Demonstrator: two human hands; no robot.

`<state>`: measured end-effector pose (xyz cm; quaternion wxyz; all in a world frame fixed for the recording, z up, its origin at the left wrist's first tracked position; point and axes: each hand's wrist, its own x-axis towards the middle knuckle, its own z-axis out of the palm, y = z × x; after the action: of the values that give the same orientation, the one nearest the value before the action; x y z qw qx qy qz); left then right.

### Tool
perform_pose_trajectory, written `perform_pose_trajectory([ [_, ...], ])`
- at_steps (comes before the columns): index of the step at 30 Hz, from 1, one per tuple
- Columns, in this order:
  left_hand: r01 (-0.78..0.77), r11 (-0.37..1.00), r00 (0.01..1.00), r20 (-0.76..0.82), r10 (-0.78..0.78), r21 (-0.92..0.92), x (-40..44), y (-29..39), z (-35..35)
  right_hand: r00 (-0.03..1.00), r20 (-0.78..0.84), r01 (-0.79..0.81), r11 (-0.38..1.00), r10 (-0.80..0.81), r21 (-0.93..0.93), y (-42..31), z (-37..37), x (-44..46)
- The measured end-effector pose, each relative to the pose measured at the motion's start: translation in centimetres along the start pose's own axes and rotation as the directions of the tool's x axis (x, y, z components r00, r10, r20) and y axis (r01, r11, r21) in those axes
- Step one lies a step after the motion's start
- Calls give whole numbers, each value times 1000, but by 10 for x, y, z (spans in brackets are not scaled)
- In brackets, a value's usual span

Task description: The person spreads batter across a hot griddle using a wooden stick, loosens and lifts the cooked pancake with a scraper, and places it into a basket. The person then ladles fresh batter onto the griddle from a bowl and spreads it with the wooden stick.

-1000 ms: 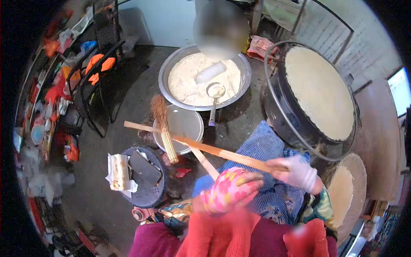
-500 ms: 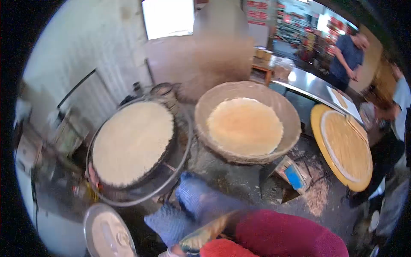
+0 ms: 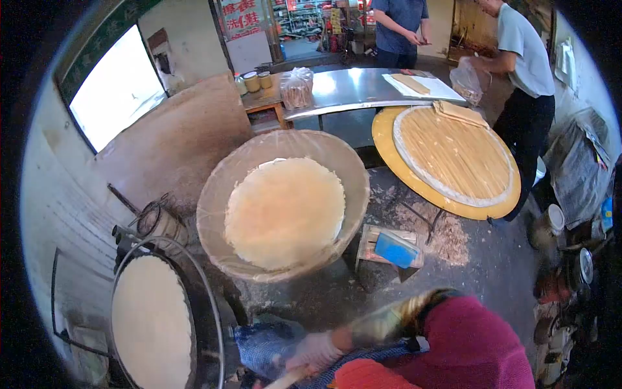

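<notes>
My right hand point(image 3: 315, 352), in a whitish glove, is closed around a wooden stick point(image 3: 288, 377) at the bottom edge, over the blue checked cloth point(image 3: 262, 347) on my lap. The stick's far part is out of frame. My left hand is out of view. At the lower left, a pale round sheet point(image 3: 152, 321) covers the dark griddle, which has a metal hoop point(image 3: 210, 295) around it. Ahead of my hand, a wide shallow basket point(image 3: 217, 243) holds a golden round sheet point(image 3: 285, 214).
A small stool point(image 3: 367, 249) bears a blue object point(image 3: 396, 250). Beyond it a yellow round board point(image 3: 382, 139) carries a large flat layer with folded pieces. Two people point(image 3: 402, 32) point(image 3: 528, 61) stand by the metal table point(image 3: 343, 91). Buckets point(image 3: 555, 219) line the right side.
The view has swung right, bringing the basket and yellow board toward the middle and the griddle to the left edge. My left hand, seen earlier in a pink floral glove, has left view.
</notes>
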<state>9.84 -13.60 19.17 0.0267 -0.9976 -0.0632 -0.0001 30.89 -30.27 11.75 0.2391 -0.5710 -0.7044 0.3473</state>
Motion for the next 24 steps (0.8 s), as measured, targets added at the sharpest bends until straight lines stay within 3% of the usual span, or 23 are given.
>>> perform_pose_trajectory([
  [1, -58, 990, 998, 13, 57, 125, 18, -15, 2, 993, -21, -119, 993, 120, 21, 1, 1, -3],
  [3, -54, 991, 998, -28, 58, 121, 50, -37, -8, 933, -63, -348, 934, 353, 82, 1, 3, -7],
  [5, -53, 993, 990, -126, 67, 110, 89, -52, -24, 844, -441, -187, 937, 307, 294, -3, 1, -24],
  [7, 19, 995, 974, -225, -40, -96, 110, -72, -19, 822, -505, -9, 893, 263, 450, 14, 19, -21],
  [9, 12, 993, 937, -346, -52, -117, 134, -108, 2, 837, -332, -309, 877, 434, 368, 22, 18, -19],
  [10, -184, 935, 888, -459, 26, -302, 148, -127, 16, 814, -441, -242, 910, 379, 336, 26, 27, -16],
  [11, -215, 965, 838, -536, 104, -149, 157, -146, 30, 782, -539, -168, 939, 313, 301, 34, 32, -11],
  [13, -70, 988, 920, -393, 11, -135, 178, -161, 41, 757, -441, -250, 838, 482, 486, 12, -3, 4],
  [14, -47, 988, 922, -386, -14, -147, 184, -173, 56, 823, -382, -217, 853, 421, 474, 6, -8, 21],
  [15, -10, 979, 949, -310, -55, -206, 186, -184, 73, 799, -224, -130, 524, 558, 842, 2, -13, 38],
  [16, 24, 996, 977, -208, -40, -83, 190, -202, 115, 775, 2, -47, 55, 632, 997, 4, -17, 54],
  [20, 183, 972, 975, -98, -198, -145, 165, -265, 137, 834, 90, -104, -6, 545, 995, 18, -19, 124],
  [22, 267, 953, 954, -98, -282, -144, 138, -301, 138, 863, 175, -216, 34, 475, 976, 10, -36, 159],
  [24, 327, 932, 934, -99, -344, -154, 111, -319, 141, 904, 186, -226, 60, 386, 972, 24, -33, 182],
])
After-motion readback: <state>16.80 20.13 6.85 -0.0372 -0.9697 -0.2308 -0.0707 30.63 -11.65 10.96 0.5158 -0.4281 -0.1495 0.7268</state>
